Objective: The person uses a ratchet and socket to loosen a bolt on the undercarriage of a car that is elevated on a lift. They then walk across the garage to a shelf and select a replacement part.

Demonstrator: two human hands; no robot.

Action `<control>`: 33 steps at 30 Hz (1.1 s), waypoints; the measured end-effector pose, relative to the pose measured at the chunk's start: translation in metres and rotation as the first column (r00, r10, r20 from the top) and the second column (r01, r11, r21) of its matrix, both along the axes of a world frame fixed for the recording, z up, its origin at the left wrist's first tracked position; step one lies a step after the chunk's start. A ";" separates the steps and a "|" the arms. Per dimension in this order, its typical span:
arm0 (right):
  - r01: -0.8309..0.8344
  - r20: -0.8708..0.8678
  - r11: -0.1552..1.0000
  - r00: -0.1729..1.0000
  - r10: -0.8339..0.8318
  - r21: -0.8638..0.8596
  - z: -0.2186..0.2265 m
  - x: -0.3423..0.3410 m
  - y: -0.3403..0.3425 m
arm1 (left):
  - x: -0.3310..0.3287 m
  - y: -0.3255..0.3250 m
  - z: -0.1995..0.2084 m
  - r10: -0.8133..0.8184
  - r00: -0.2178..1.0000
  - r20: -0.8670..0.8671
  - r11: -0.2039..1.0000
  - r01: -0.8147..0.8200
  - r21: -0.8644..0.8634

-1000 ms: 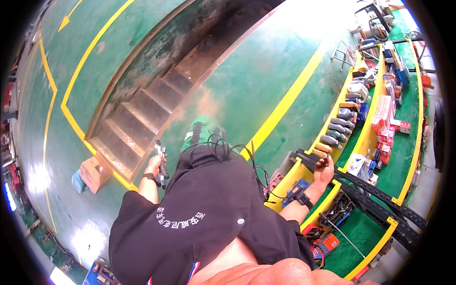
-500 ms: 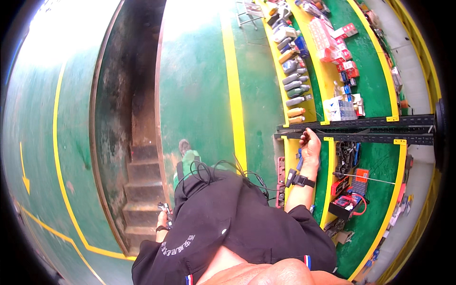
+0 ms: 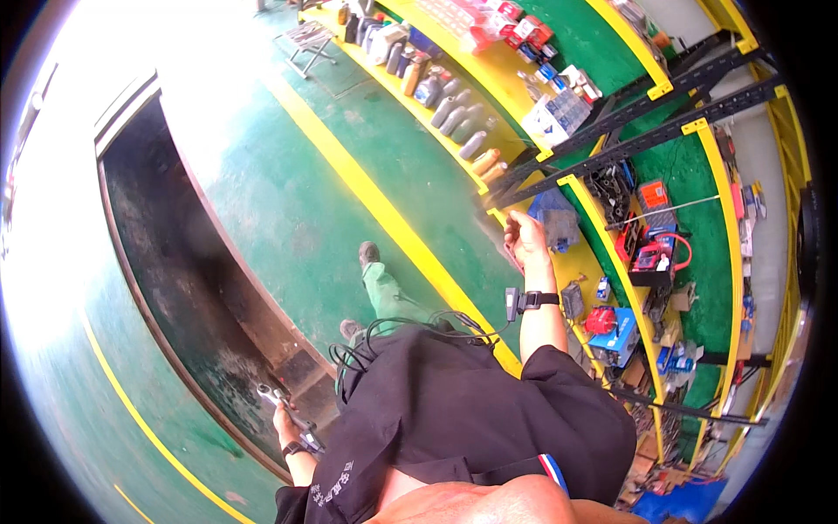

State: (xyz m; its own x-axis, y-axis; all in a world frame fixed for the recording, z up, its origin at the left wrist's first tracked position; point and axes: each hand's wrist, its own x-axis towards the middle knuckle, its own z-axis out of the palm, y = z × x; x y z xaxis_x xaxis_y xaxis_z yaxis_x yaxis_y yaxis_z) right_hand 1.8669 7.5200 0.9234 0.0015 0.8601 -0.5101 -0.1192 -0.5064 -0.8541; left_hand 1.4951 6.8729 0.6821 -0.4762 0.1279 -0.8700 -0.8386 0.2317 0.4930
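My left hand is low on the left, closed around a silver ratchet wrench. Its rounded head sticks out past the fingers, and the rest runs down beside the wrist. My right hand is raised in front of the shelving, its fingers curled. Something thin and reddish shows by the palm, but whether it is held or lies behind cannot be made out. Nearest to that hand is a blue plastic-wrapped bundle on the yellow-edged shelf. A dark strap with a small device sits on my right wrist.
A sunken pit with steps runs along the left. Yellow-edged shelves on the right hold several bottles, a blue box and a red-handled case. A folding stool stands ahead. Cables loop at my waist.
My view has swung to the right, bringing in more of the lower shelves. A second foot now shows. The left hand with the wrench is more fully visible; the right stays raised.
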 end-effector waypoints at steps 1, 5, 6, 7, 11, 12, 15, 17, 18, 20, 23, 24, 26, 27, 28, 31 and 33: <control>0.036 -0.016 0.999 0.999 -0.037 -0.016 -0.005 0.002 0.006 | -0.003 0.002 -0.006 -0.039 0.999 0.037 0.999 0.038 0.034; 0.131 -0.098 0.987 0.985 -0.141 -0.097 -0.038 0.007 0.030 | -0.018 0.034 0.002 -0.101 0.975 0.198 0.990 0.078 0.121; 0.146 -0.118 0.984 0.980 -0.158 -0.101 -0.048 0.011 0.042 | -0.016 0.044 0.007 -0.166 0.971 0.173 0.977 0.138 0.163; 0.167 -0.170 0.976 0.967 -0.191 -0.142 -0.061 0.004 0.053 | -0.018 0.076 0.050 -0.245 0.958 0.151 0.962 0.221 0.161; 0.173 -0.322 0.952 0.913 -0.251 -0.251 -0.073 -0.022 0.099 | -0.003 0.086 0.019 -0.108 0.970 0.219 0.993 0.114 -0.018; 0.164 -0.339 0.951 0.907 -0.250 -0.262 -0.076 -0.027 0.111 | 0.000 0.096 0.022 -0.097 0.968 0.232 0.993 0.110 -0.042; 0.160 -0.362 0.949 0.897 -0.255 -0.273 -0.078 -0.048 0.150 | -0.011 0.139 0.019 -0.073 0.966 0.249 0.993 0.095 -0.075; 0.148 -0.364 0.954 0.900 -0.239 -0.260 -0.073 -0.062 0.175 | -0.011 0.163 0.020 -0.050 0.966 0.253 0.994 0.074 -0.084; 0.156 -0.354 0.953 0.903 -0.244 -0.259 -0.070 -0.068 0.185 | -0.016 0.174 0.020 -0.048 0.967 0.251 0.994 0.072 -0.087; 0.155 -0.354 0.954 0.903 -0.242 -0.255 -0.071 -0.081 0.207 | -0.025 0.193 0.020 -0.038 0.968 0.248 0.995 0.060 -0.085; 0.143 -0.362 0.948 0.900 -0.244 -0.283 -0.080 -0.095 0.228 | -0.041 0.212 0.021 -0.024 0.966 0.258 0.995 0.049 -0.091; 0.143 -0.355 0.947 0.903 -0.243 -0.287 -0.079 -0.103 0.234 | -0.050 0.218 0.020 -0.025 0.967 0.253 0.995 0.048 -0.085; 0.149 -0.342 0.944 0.906 -0.249 -0.295 -0.077 -0.120 0.243 | -0.068 0.231 0.017 -0.025 0.966 0.259 0.996 0.048 -0.082; 0.160 -0.339 0.940 0.904 -0.262 -0.300 -0.078 -0.129 0.250 | -0.079 0.239 0.014 -0.026 0.965 0.260 0.996 0.047 -0.077; 0.163 -0.342 0.942 0.902 -0.263 -0.295 -0.077 -0.137 0.257 | -0.091 0.247 0.011 -0.033 0.964 0.264 0.996 0.055 -0.074; 0.192 -0.340 0.946 0.899 -0.275 -0.260 -0.072 -0.166 0.268 | -0.138 0.269 0.006 -0.056 0.962 0.269 0.995 0.077 -0.070; 0.212 -0.353 0.949 0.891 -0.286 -0.234 -0.067 -0.181 0.270 | -0.177 0.293 -0.002 -0.086 0.961 0.261 0.992 0.106 -0.063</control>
State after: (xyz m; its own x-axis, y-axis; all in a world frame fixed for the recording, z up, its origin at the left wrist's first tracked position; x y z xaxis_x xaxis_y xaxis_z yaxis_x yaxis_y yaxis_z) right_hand 1.6856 7.7896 0.8563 -0.0209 0.7478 -0.6636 -0.5569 -0.5600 -0.6134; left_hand 1.3186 7.1659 0.6804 -0.2234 0.0909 -0.9705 -0.9067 0.3461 0.2412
